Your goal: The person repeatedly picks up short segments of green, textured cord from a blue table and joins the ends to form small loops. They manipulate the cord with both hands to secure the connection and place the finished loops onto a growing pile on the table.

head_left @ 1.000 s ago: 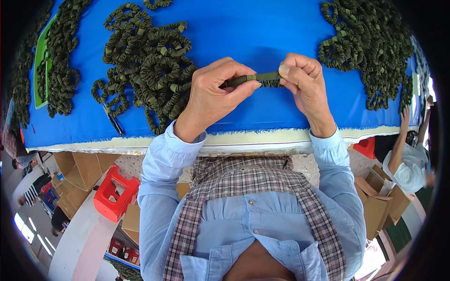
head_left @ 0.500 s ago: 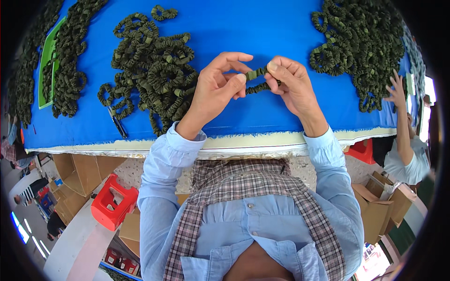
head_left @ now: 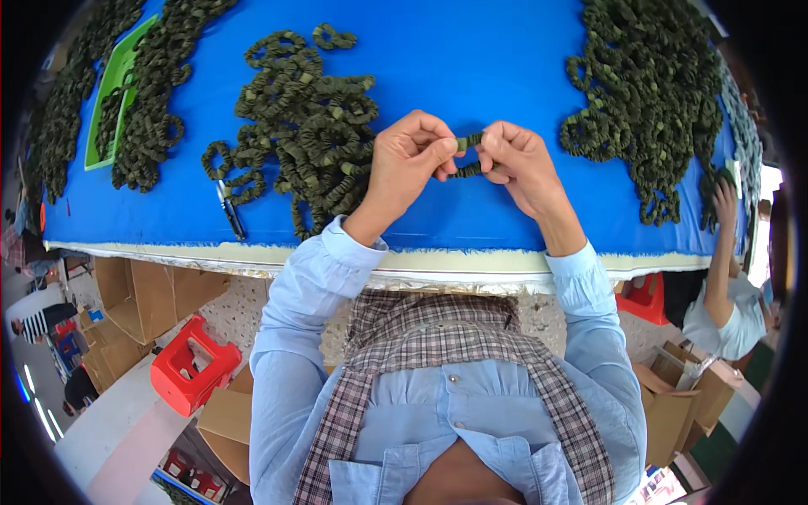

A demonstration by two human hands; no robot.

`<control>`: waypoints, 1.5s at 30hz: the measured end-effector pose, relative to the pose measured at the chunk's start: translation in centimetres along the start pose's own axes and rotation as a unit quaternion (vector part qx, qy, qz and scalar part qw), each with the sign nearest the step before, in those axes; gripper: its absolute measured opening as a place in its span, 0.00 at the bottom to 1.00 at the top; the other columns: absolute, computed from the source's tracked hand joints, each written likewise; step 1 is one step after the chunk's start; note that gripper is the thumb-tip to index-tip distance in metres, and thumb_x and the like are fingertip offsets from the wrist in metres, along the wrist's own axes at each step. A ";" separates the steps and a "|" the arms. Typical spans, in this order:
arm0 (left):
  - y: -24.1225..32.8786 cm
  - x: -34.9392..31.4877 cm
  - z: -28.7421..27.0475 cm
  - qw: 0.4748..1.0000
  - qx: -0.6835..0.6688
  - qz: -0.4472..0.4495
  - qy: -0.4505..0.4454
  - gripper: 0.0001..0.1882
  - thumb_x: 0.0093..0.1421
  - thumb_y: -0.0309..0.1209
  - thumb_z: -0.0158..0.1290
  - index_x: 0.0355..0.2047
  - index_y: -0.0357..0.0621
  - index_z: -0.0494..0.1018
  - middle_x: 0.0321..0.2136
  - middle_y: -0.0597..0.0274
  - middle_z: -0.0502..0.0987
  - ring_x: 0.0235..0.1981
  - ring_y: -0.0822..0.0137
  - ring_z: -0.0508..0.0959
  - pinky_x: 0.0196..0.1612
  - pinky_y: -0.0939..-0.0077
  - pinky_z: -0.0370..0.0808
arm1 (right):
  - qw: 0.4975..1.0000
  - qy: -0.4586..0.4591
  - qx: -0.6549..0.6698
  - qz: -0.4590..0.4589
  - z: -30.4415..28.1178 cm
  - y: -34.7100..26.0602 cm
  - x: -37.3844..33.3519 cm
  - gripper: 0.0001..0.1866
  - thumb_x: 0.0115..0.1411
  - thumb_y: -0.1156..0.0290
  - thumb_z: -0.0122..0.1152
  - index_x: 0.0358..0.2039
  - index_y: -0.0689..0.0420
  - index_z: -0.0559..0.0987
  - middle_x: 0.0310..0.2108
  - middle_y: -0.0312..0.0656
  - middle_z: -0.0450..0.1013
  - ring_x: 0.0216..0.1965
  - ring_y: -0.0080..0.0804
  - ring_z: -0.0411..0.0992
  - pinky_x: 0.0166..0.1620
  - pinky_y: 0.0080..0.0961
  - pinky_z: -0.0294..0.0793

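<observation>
Between my hands, above the blue table cover, is a dark green gathered scrunchie. My left hand pinches its left side with thumb and forefinger, by a smoother, lighter green patch. The right side is pinched in my right hand, whose fingers cover that end. Short stretches of the loop show in the gap between the hands. A loose pile of similar scrunchies lies just left of my left hand, with a single scrunchie behind it.
A larger scrunchie pile is at the right. Farther left, scrunchies lie in and around a green tray. A pen rests near the front edge. Below are a red stool and cardboard boxes. Another person's hand is at the far right.
My hands have come closer together, and my left fingers have closed more on the scrunchie. The view has shifted slightly. At the far right, the other person's hand has lowered.
</observation>
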State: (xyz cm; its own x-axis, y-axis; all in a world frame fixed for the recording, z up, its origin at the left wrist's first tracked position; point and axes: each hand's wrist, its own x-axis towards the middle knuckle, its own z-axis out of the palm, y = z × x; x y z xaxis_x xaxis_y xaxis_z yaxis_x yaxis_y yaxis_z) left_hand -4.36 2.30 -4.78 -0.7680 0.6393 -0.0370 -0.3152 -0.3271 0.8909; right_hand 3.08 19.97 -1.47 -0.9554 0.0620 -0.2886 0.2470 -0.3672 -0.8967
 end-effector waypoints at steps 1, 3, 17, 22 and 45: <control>-0.1 0.0 -0.1 1.000 -0.013 -0.009 0.000 0.03 0.60 0.22 0.54 0.34 0.37 0.71 0.31 0.55 0.78 0.27 0.73 0.77 0.29 0.83 0.74 | 0.998 0.009 -0.068 -0.003 0.0 -0.2 0.1 0.11 0.62 0.65 0.59 0.30 0.60 0.76 0.20 0.34 0.71 0.18 0.12 0.60 0.20 0.12 0.53; -1.7 0.3 -0.3 0.999 0.026 0.041 0.024 0.04 0.60 0.23 0.54 0.35 0.37 0.70 0.38 0.53 0.76 0.34 0.71 0.77 0.36 0.80 0.75 | 0.983 0.032 -0.156 -0.094 0.0 0.5 1.0 0.10 0.60 0.66 0.60 0.32 0.61 0.78 0.24 0.36 0.75 0.23 0.16 0.68 0.24 0.15 0.64; -2.4 0.1 0.1 0.987 0.143 0.059 0.051 0.06 0.62 0.27 0.51 0.34 0.36 0.68 0.35 0.59 0.75 0.32 0.78 0.73 0.36 0.82 0.72 | 0.524 0.313 -0.764 -0.210 -5.7 -7.0 5.5 0.14 0.56 0.61 0.61 0.39 0.56 0.78 0.42 0.48 0.69 0.35 0.49 0.74 0.37 0.40 0.76; -1.3 -0.4 0.4 0.982 0.101 0.127 0.100 0.09 0.64 0.31 0.50 0.36 0.37 0.67 0.30 0.63 0.73 0.29 0.77 0.72 0.34 0.82 0.72 | 0.765 -0.044 -0.557 -0.319 4.1 -3.7 10.9 0.12 0.54 0.69 0.62 0.41 0.52 0.79 0.37 0.43 0.71 0.39 0.40 0.71 0.43 0.32 0.72; -0.1 -0.3 1.0 0.995 -0.089 0.007 0.037 0.11 0.63 0.28 0.49 0.44 0.37 0.67 0.34 0.61 0.75 0.35 0.75 0.74 0.38 0.81 0.71 | 0.858 0.122 -0.396 -0.305 2.2 -1.0 -0.4 0.11 0.51 0.77 0.66 0.37 0.58 0.79 0.36 0.38 0.69 0.21 0.20 0.62 0.25 0.19 0.63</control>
State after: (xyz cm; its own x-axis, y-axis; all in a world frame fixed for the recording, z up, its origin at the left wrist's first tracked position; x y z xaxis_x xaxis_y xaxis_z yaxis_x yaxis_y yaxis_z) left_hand -3.52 2.83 -4.39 -0.8098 0.5831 -0.0653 -0.3934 -0.4571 0.7976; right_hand 2.90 18.27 0.28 -0.9079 0.2461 0.3394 -0.1618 0.5410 -0.8253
